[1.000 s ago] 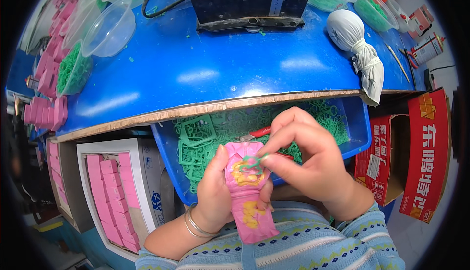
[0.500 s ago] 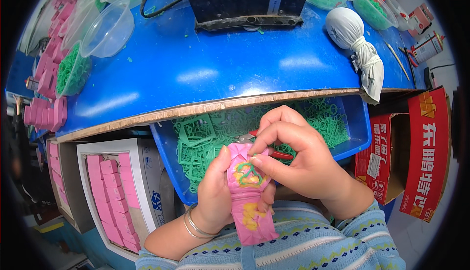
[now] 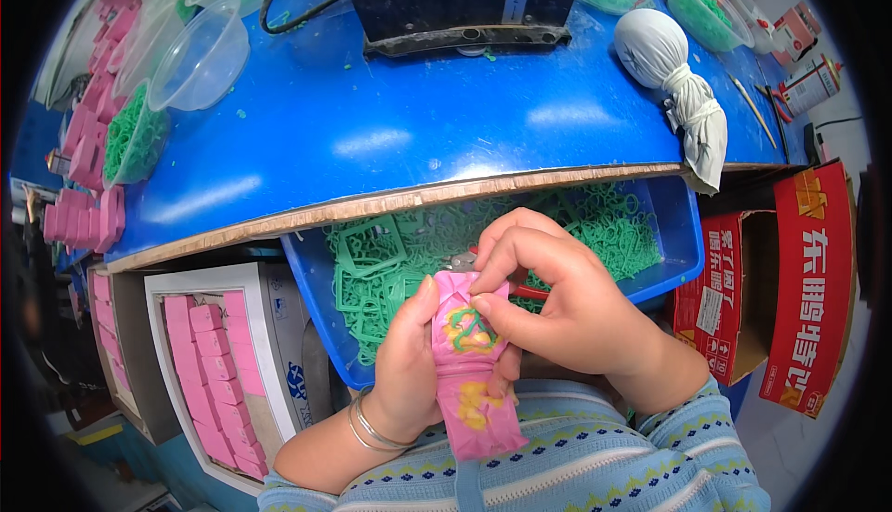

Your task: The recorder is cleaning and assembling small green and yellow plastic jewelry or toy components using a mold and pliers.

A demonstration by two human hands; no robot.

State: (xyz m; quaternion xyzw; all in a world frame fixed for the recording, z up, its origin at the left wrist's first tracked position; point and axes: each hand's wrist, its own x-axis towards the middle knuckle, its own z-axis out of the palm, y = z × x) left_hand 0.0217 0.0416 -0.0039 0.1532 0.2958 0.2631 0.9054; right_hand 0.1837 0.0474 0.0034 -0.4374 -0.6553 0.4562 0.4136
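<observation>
Left grip (image 3: 407, 359) clasping pink piece (image 3: 460, 368), right grip (image 3: 565, 296) unclear, green scraps (image 3: 613, 244) in blue bin (image 3: 688, 238)

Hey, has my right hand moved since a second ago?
Yes, slightly left: judged against the blue bin, your right hand now sits a little nearer the bin's left rim than it did then.

Passage runs across the blue tabletop (image 3: 427, 108) between a clear bowl (image 3: 200, 59) and white cloth bundle (image 3: 654, 49), a black box (image 3: 446, 1) blocking behind.
</observation>
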